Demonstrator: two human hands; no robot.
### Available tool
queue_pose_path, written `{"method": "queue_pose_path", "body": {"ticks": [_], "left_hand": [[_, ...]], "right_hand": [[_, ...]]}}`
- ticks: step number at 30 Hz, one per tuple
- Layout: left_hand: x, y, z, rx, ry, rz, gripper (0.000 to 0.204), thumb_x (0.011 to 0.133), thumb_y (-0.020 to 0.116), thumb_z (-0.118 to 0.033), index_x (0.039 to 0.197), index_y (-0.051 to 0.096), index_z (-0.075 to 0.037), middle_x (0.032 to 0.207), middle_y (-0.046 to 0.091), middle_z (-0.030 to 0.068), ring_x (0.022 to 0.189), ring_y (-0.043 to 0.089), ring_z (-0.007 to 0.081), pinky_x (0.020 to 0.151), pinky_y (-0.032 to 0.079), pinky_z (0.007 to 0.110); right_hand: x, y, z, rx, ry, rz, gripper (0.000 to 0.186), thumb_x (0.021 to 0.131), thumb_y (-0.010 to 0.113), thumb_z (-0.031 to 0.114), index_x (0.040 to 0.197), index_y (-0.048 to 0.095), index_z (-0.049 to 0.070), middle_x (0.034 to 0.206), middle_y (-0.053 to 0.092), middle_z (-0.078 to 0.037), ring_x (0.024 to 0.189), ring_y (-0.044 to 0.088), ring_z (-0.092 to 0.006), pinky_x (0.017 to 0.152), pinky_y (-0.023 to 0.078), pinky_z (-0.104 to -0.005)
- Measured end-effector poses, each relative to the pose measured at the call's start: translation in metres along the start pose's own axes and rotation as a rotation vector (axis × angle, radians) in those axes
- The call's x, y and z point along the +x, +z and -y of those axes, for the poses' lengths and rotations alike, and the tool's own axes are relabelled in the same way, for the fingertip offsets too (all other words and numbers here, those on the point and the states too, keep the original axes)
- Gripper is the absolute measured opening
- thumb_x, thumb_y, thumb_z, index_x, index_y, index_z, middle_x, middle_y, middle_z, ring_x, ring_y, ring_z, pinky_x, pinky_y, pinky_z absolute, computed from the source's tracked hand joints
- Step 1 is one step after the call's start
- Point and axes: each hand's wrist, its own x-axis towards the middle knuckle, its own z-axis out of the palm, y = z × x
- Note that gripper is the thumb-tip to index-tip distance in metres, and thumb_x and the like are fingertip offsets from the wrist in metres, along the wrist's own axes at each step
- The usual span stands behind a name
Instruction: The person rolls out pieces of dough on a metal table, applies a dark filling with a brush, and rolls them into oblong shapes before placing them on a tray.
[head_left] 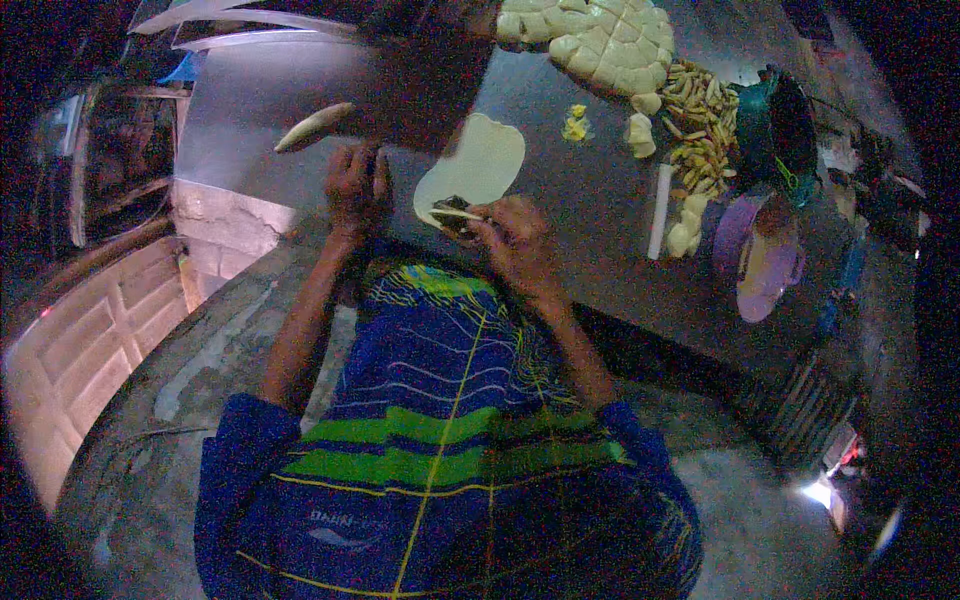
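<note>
A flattened oval sheet of pale dough (480, 160) lies on the metal worktop in front of me. At its near end sits a dark clump of filling (456, 226) with a slim pale strip across it. My right hand (520, 245) is at that end, thumb and fingertips pinched on the strip. My left hand (357, 190) rests at the worktop's near edge, left of the dough, its fingers curled in; I see nothing in it. Beyond the left hand lies a tapered dough roll (315, 127).
Scored dough portions (612, 45) lie at the far side. To the right are a pile of yellowish strips (702, 125), small dough lumps (684, 228), a white stick (659, 212), a dark green container (775, 130) and a purple bowl (738, 235). A yellow dab (576, 124) sits mid-worktop.
</note>
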Motion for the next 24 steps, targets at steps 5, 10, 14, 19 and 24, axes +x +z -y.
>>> {"method": "queue_pose_path", "body": {"ticks": [5, 10, 14, 19, 24], "left_hand": [[0.018, 0.015, -0.018, -0.130, -0.105, 0.024, 0.015, 0.089, 0.063, -0.015, 0.102, 0.062, -0.007, 0.088, 0.060, 0.0145, 0.084, 0.058, 0.0351, 0.072, 0.048, 0.045], [0.024, 0.021, -0.034, -0.187, 0.015, 0.094, 0.019, 0.088, 0.065, -0.015, 0.105, 0.064, -0.007, 0.090, 0.061, 0.0132, 0.084, 0.060, 0.0335, 0.073, 0.050, 0.042], [0.003, 0.029, -0.037, -0.495, 0.104, 0.312, 0.022, 0.083, 0.070, -0.013, 0.105, 0.066, -0.009, 0.090, 0.061, 0.0113, 0.085, 0.062, 0.0308, 0.072, 0.052, 0.039], [0.021, 0.005, -0.077, -0.556, 0.254, 0.368, 0.021, 0.079, 0.074, -0.014, 0.098, 0.068, -0.010, 0.090, 0.061, 0.0092, 0.085, 0.062, 0.0287, 0.070, 0.052, 0.038], [0.034, 0.002, -0.100, -0.590, 0.258, 0.423, 0.018, 0.079, 0.073, -0.014, 0.095, 0.067, -0.011, 0.090, 0.060, 0.0091, 0.085, 0.061, 0.0297, 0.071, 0.051, 0.039]], "right_hand": [[-0.009, 0.030, -0.026, -0.096, -0.102, -0.240, 0.021, 0.081, 0.074, 0.010, 0.101, 0.072, 0.008, 0.093, 0.063, -0.010, 0.089, 0.062, -0.0281, 0.076, 0.051, -0.0403], [-0.030, 0.034, -0.047, -0.246, 0.028, -0.371, 0.022, 0.080, 0.075, 0.011, 0.102, 0.072, 0.008, 0.096, 0.063, -0.010, 0.090, 0.062, -0.0281, 0.077, 0.052, -0.0390], [-0.039, 0.028, -0.056, -0.214, 0.093, -0.407, 0.021, 0.081, 0.074, 0.010, 0.102, 0.071, 0.007, 0.097, 0.064, -0.011, 0.090, 0.063, -0.0287, 0.077, 0.052, -0.0387], [-0.038, 0.002, -0.046, -0.217, 0.177, -0.524, 0.018, 0.083, 0.072, 0.009, 0.101, 0.072, 0.006, 0.095, 0.066, -0.012, 0.089, 0.063, -0.0297, 0.077, 0.052, -0.0394], [-0.038, -0.011, -0.046, -0.185, 0.258, -0.577, 0.015, 0.084, 0.071, 0.011, 0.098, 0.072, 0.006, 0.090, 0.065, -0.012, 0.087, 0.063, -0.0306, 0.075, 0.051, -0.0402]]}}
